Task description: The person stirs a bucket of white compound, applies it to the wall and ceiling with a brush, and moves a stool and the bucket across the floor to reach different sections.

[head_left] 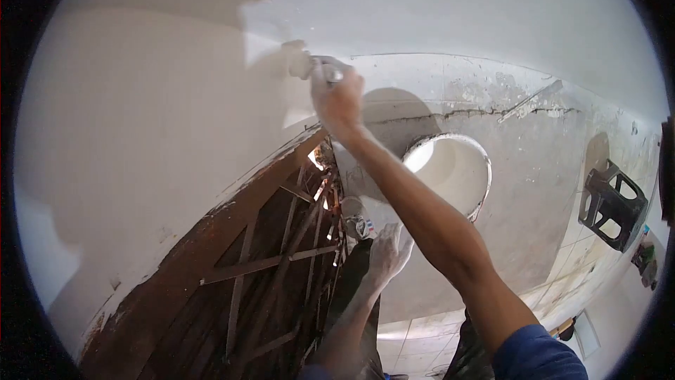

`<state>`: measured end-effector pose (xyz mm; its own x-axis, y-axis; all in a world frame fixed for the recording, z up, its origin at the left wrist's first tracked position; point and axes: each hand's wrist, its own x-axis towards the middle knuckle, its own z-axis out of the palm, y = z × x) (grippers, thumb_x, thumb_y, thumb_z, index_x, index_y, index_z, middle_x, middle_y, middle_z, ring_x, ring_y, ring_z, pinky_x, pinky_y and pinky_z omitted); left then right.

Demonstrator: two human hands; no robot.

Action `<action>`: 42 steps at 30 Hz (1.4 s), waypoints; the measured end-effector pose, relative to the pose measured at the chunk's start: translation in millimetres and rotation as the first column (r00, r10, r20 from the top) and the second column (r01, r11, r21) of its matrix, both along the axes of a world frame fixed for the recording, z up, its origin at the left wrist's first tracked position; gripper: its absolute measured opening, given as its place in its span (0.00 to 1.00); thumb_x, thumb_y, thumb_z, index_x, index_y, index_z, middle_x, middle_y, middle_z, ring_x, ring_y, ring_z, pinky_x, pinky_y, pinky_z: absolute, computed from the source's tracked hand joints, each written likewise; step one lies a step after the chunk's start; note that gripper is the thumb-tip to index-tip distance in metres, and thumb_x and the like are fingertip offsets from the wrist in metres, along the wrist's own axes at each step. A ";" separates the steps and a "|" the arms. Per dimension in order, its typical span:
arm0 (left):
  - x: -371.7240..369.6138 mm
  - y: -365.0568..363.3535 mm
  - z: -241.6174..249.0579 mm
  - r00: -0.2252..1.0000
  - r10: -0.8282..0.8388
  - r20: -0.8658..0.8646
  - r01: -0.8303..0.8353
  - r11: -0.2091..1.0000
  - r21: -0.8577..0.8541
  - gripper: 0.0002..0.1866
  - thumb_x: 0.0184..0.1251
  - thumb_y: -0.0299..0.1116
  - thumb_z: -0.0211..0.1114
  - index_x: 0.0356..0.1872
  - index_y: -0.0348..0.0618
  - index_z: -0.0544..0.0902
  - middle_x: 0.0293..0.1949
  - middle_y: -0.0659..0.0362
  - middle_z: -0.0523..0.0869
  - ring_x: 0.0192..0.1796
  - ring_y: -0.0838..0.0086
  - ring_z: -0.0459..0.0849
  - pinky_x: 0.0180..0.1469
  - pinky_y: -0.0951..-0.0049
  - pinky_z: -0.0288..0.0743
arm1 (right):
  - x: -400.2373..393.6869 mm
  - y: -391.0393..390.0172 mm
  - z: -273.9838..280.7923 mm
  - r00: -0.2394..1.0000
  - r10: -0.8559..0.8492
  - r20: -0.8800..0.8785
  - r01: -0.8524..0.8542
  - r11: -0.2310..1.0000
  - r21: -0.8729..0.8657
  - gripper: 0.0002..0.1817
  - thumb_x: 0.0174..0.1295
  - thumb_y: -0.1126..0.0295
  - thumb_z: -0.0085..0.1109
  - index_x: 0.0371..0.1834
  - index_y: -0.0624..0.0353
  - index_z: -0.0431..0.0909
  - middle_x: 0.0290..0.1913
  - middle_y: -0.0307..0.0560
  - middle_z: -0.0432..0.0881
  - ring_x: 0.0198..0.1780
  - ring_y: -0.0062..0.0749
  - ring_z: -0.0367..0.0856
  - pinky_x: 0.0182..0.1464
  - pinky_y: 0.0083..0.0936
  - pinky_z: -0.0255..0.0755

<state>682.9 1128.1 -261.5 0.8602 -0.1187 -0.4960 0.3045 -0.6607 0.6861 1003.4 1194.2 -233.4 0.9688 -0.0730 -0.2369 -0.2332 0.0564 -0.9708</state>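
Evidently smeared pale and blurred, the tool sits at the wall corner, in my right hand, whose fingers are curled around it. That arm reaches diagonally up and left, slightly bent; my left hand, whitened, hangs lower, and I cannot tell whether it pinches anything. I count one tool, one round bucket holding white material, and one dark stool.

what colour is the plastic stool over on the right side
Black or very dark grey; the stool shows best in the head view.
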 end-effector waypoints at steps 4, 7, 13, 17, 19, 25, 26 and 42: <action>-10.2 -2.3 -12.7 0.994 -0.109 -0.013 0.110 0.993 0.044 0.19 0.66 0.38 0.65 0.50 0.34 0.77 0.44 0.42 0.81 0.49 0.47 0.80 0.53 0.51 0.74 | 2.5 17.4 40.0 0.986 0.067 0.154 -0.034 0.979 -0.203 0.12 0.73 0.71 0.53 0.46 0.65 0.85 0.38 0.54 0.87 0.31 0.29 0.84 0.35 0.18 0.79; -34.9 -19.3 -9.7 0.998 -0.054 -0.020 0.054 0.999 0.005 0.22 0.67 0.41 0.64 0.55 0.34 0.76 0.46 0.42 0.81 0.51 0.47 0.80 0.54 0.51 0.74 | -2.7 6.8 74.1 0.990 0.021 0.141 -0.016 0.999 -0.039 0.12 0.74 0.70 0.53 0.47 0.66 0.85 0.39 0.55 0.87 0.32 0.29 0.85 0.36 0.20 0.80; 2.4 -28.3 -0.5 0.995 -0.062 -0.080 0.059 0.998 -0.032 0.27 0.68 0.43 0.63 0.63 0.38 0.72 0.53 0.44 0.80 0.57 0.50 0.79 0.59 0.52 0.72 | 0.0 -54.3 97.4 0.987 0.021 0.162 -0.064 0.962 0.266 0.13 0.74 0.69 0.54 0.47 0.68 0.84 0.42 0.54 0.88 0.32 0.27 0.85 0.36 0.23 0.82; 5.1 -26.3 -3.2 0.992 -0.070 -0.105 0.065 0.997 -0.050 0.25 0.68 0.41 0.63 0.62 0.39 0.73 0.54 0.44 0.80 0.56 0.50 0.79 0.57 0.52 0.72 | 7.8 -38.0 41.6 0.993 0.119 0.022 -0.119 0.993 0.009 0.12 0.73 0.70 0.53 0.44 0.65 0.86 0.34 0.50 0.88 0.27 0.21 0.81 0.27 0.19 0.75; 0.8 -24.0 -12.8 0.989 -0.110 -0.101 0.099 0.989 -0.106 0.21 0.67 0.39 0.63 0.57 0.39 0.77 0.51 0.43 0.81 0.54 0.48 0.80 0.56 0.50 0.72 | 9.5 -17.2 40.7 0.990 0.140 0.025 -0.139 0.990 -0.029 0.12 0.73 0.69 0.53 0.43 0.63 0.87 0.29 0.46 0.87 0.24 0.18 0.78 0.24 0.18 0.71; -12.9 -26.9 -24.6 0.968 -0.178 0.177 0.180 0.984 0.009 0.16 0.66 0.39 0.63 0.47 0.38 0.82 0.46 0.44 0.85 0.52 0.48 0.81 0.54 0.50 0.73 | 0.6 -2.8 122.0 0.960 0.130 0.248 -0.122 0.991 -0.047 0.12 0.72 0.69 0.54 0.43 0.64 0.86 0.24 0.41 0.85 0.23 0.19 0.77 0.25 0.19 0.70; -16.6 -30.4 -28.2 0.967 -0.190 0.173 0.191 0.982 0.011 0.16 0.66 0.39 0.63 0.48 0.38 0.82 0.46 0.45 0.85 0.52 0.49 0.81 0.54 0.50 0.73 | 2.4 -10.8 148.5 0.948 0.159 0.277 -0.167 0.986 0.008 0.12 0.72 0.69 0.55 0.43 0.65 0.86 0.26 0.42 0.85 0.25 0.20 0.79 0.27 0.19 0.73; -13.0 -20.0 -6.2 0.985 -0.152 0.083 0.156 0.987 -0.039 0.17 0.65 0.40 0.64 0.48 0.38 0.82 0.48 0.42 0.85 0.51 0.46 0.82 0.53 0.49 0.75 | -18.8 -0.5 31.8 0.981 0.169 -0.100 -0.168 0.986 0.020 0.11 0.70 0.71 0.55 0.46 0.65 0.85 0.36 0.51 0.88 0.24 0.19 0.79 0.24 0.19 0.75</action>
<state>669.9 1108.2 -267.7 0.8663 -0.2740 -0.4176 0.1445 -0.6629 0.7347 984.6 1193.7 -201.6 0.9382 0.0923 -0.3337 -0.3367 0.0190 -0.9414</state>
